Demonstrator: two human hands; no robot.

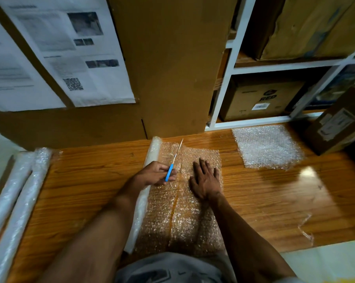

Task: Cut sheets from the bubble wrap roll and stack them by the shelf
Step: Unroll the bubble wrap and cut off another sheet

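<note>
A bubble wrap roll (pixel 150 156) lies on the wooden floor in front of me, with a sheet (pixel 182 217) unrolled to its right. A cut line runs up the middle of that sheet from the near edge. My left hand (pixel 155 173) grips blue-handled scissors (pixel 173 162), blades pointing away along the cut. My right hand (pixel 206 179) lies flat, fingers spread, pressing the sheet down right of the cut. A stack of cut sheets (pixel 267 147) rests on the floor by the white shelf (pixel 223 92).
Two more wrapped rolls (pixel 19 193) lie at the left. A tall cardboard box (pixel 168 64) stands straight ahead, with papers taped on cardboard to its left. The shelf holds boxes; another box (pixel 336 123) leans at the right. A plastic scrap (pixel 306 229) lies near right.
</note>
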